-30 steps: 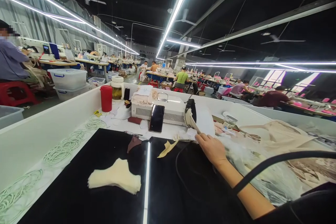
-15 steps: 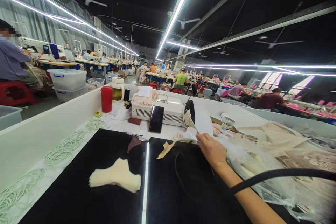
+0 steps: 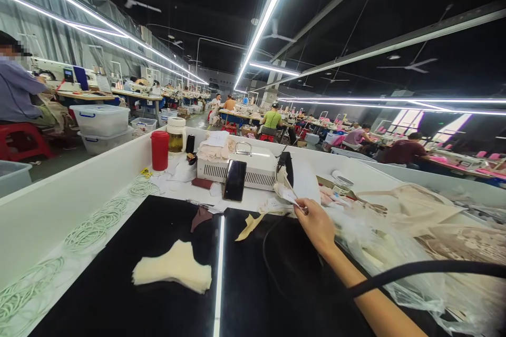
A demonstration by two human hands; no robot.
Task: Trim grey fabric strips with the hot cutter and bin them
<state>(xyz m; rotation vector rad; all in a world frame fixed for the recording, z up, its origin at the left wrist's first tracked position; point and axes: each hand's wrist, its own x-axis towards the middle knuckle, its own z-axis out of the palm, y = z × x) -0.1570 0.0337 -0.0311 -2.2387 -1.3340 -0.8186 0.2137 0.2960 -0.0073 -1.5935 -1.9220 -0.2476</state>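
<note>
My right hand (image 3: 315, 224) reaches in from the lower right, its fingers pinched on a small white paper slip (image 3: 287, 193) with faint marks. The slip is raised in front of a black strap or band (image 3: 286, 166) at the right end of a white slotted metal box (image 3: 259, 171). Just left of the hand, a cream fabric scrap (image 3: 250, 225) rests on the black tabletop (image 3: 158, 316). Farther left lies a stack of cut cream fabric pieces (image 3: 174, 267). My left hand is out of view.
A phone (image 3: 234, 180) leans on the box. A red cup (image 3: 160, 150) and a jar (image 3: 176, 135) stand behind. Green cord coils (image 3: 87, 227) line the left edge; plastic-wrapped fabric (image 3: 395, 247) is heaped at right. A black cable (image 3: 427, 269) crosses above my forearm.
My right hand has lifted the white paper slip up from among the papers by the box. The stack of fabric pieces stays in place.
</note>
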